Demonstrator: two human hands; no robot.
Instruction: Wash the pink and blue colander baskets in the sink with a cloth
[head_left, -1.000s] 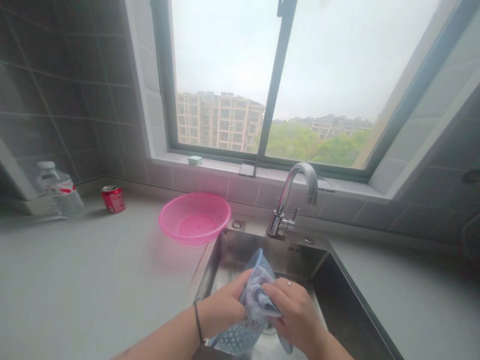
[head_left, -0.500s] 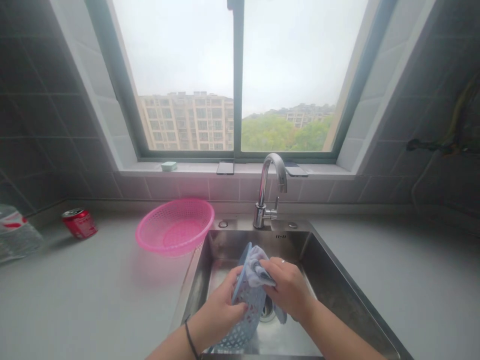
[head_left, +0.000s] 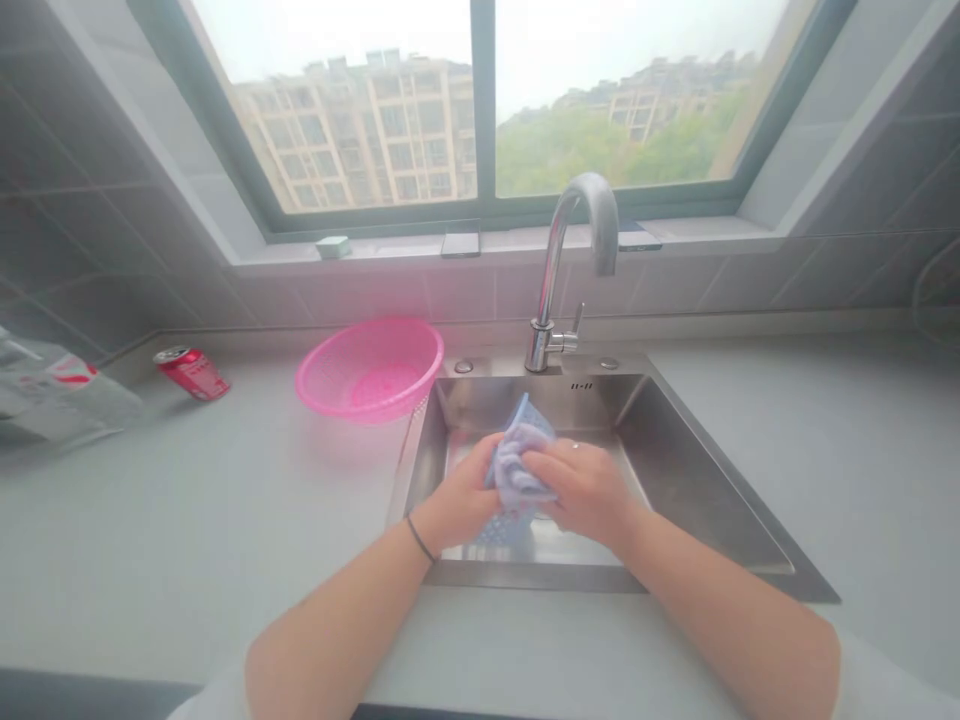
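Both my hands are over the steel sink (head_left: 675, 470). My left hand (head_left: 457, 500) grips a blue perforated plastic basket (head_left: 504, 524), held on edge above the sink floor. My right hand (head_left: 585, 490) presses a pale blue cloth (head_left: 514, 470) against the basket's inner side, fingers curled round the cloth. A ring shows on one right finger and a dark band on my left wrist. Much of the basket is hidden behind the hands and cloth.
A chrome tap (head_left: 570, 260) rises behind the sink. A pink plastic basket (head_left: 371, 368) sits at the sink's left rim. Further left lie a red can (head_left: 191, 372) and a plastic bottle (head_left: 52, 395). The windowsill (head_left: 750, 232) carries a small green block (head_left: 332, 246) and two phones.
The camera tilted downward and drew back, so my forearms now show. Both hands stayed together on the blue basket and cloth above the sink, the cloth shifting slightly over the basket.
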